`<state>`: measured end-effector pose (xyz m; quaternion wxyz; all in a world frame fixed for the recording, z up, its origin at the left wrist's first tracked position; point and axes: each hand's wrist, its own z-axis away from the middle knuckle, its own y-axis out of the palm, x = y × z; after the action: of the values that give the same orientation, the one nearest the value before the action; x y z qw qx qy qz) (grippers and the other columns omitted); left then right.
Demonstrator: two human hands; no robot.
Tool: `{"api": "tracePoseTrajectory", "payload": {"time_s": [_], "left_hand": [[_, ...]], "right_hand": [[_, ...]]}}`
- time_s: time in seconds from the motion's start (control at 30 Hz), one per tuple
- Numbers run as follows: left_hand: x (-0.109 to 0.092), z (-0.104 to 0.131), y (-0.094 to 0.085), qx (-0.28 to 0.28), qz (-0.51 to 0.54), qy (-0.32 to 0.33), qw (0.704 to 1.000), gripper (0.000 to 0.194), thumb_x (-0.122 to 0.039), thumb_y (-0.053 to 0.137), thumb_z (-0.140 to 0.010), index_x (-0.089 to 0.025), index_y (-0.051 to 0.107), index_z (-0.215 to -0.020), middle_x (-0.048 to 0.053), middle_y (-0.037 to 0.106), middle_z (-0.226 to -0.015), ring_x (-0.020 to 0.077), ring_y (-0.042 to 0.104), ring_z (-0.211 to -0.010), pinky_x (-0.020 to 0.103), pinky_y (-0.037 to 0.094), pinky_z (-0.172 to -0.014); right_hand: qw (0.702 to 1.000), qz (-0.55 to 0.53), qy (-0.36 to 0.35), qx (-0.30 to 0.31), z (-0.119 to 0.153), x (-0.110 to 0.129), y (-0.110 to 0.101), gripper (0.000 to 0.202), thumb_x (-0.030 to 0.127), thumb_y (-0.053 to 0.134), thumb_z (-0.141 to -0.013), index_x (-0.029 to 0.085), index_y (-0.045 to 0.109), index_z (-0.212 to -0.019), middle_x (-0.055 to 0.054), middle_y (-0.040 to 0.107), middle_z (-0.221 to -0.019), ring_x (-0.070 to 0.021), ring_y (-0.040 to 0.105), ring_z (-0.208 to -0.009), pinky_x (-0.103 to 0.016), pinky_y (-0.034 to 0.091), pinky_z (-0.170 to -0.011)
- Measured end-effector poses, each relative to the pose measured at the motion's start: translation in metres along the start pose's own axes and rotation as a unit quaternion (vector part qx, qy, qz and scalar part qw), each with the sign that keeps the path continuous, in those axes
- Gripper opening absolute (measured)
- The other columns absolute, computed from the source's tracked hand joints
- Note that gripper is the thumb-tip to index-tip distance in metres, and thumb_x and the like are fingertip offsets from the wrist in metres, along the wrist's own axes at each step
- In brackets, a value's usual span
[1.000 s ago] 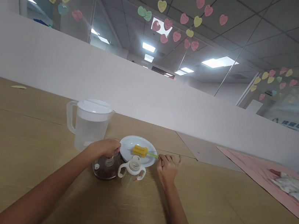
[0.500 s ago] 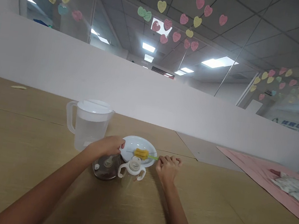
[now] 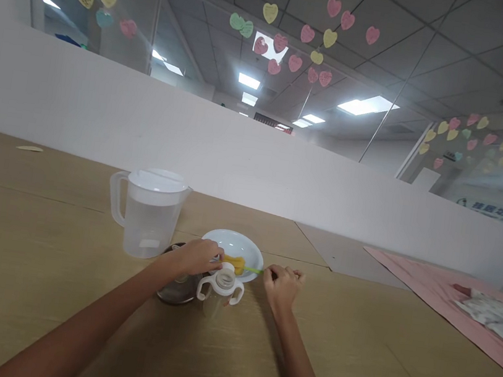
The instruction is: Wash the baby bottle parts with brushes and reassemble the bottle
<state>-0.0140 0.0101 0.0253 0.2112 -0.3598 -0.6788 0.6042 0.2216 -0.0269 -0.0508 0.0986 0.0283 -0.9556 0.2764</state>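
My right hand (image 3: 283, 288) is closed round the light green handle of a bottle brush (image 3: 235, 265) with a yellow sponge head. The brush lies across a pale, shallow bowl (image 3: 249, 252). My left hand (image 3: 197, 258) reaches over the bowl's left side, its fingers closed at the left end of the sponge head and covering it. In front of the bowl stands a clear baby bottle (image 3: 218, 296) with two white side handles and an uncapped neck. Beneath my left hand sits a dark, round, shiny dish (image 3: 176, 295), partly covered; what lies on it is hard to make out.
A translucent pitcher (image 3: 148, 224) with a white lid stands at the back left, holding what looks like clear liquid. A pink cloth (image 3: 411, 279) with a patterned fabric item (image 3: 495, 319) lies at the right. A low white wall (image 3: 255, 164) borders the table behind.
My left hand has moved right and slightly down, from the bowl's left rim to the left end of the brush's sponge head. My right hand keeps its hold on the handle.
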Motion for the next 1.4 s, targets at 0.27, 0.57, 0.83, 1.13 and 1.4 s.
{"api": "tracePoseTrajectory", "payload": {"time_s": [0.27, 0.57, 0.83, 1.13, 1.4], "left_hand": [[-0.001, -0.004, 0.013, -0.035, -0.023, 0.029, 0.999, 0.025, -0.032, 0.042, -0.083, -0.023, 0.059, -0.100, 0.005, 0.060, -0.095, 0.0191, 0.056, -0.087, 0.026, 0.042, -0.069], [0.002, -0.006, 0.001, -0.082, -0.052, 0.021, 0.995, 0.019, -0.033, 0.049, -0.082, -0.022, 0.057, -0.094, 0.004, 0.058, -0.096, 0.0181, 0.056, -0.081, 0.027, 0.041, -0.066], [0.000, -0.001, -0.013, -0.135, -0.017, -0.016, 0.991, 0.017, -0.025, 0.048, -0.083, -0.020, 0.050, -0.098, 0.004, 0.057, -0.105, 0.0191, 0.056, -0.090, 0.029, 0.042, -0.072], [-0.015, 0.001, -0.023, -0.178, 0.046, -0.026, 0.983, 0.019, -0.031, 0.047, -0.084, -0.020, 0.050, -0.099, 0.003, 0.060, -0.102, 0.0198, 0.056, -0.091, 0.030, 0.042, -0.076], [-0.014, 0.002, -0.023, -0.185, 0.056, -0.034, 0.981, 0.020, -0.034, 0.048, -0.083, -0.019, 0.049, -0.096, 0.004, 0.060, -0.100, 0.0205, 0.056, -0.090, 0.031, 0.042, -0.075]], "right_hand": [[0.999, 0.008, 0.033, 0.026, 0.000, -0.001, 0.002, 0.031, 0.025, 0.040, -0.073, 0.020, 0.064, -0.054, -0.002, 0.062, -0.055, -0.0141, 0.049, -0.058, -0.033, 0.021, -0.075], [0.990, 0.004, 0.135, 0.042, -0.001, -0.001, 0.005, 0.032, 0.025, 0.035, -0.075, 0.018, 0.063, -0.062, -0.005, 0.064, -0.063, -0.0169, 0.052, -0.064, -0.030, 0.022, -0.069], [0.977, -0.130, 0.164, 0.048, -0.002, 0.000, 0.002, 0.043, 0.046, 0.030, -0.083, 0.018, 0.061, -0.072, -0.002, 0.062, -0.065, -0.0167, 0.051, -0.063, -0.028, 0.027, -0.071], [0.990, -0.035, 0.137, -0.001, -0.003, -0.004, 0.005, 0.052, 0.056, 0.032, -0.084, 0.016, 0.054, -0.060, -0.003, 0.059, -0.061, -0.0152, 0.048, -0.061, -0.027, 0.024, -0.067], [0.990, -0.100, 0.094, -0.019, 0.002, 0.003, 0.002, 0.050, 0.052, 0.027, -0.088, 0.017, 0.047, -0.058, 0.000, 0.048, -0.054, -0.0113, 0.041, -0.054, -0.022, 0.024, -0.053]]}}
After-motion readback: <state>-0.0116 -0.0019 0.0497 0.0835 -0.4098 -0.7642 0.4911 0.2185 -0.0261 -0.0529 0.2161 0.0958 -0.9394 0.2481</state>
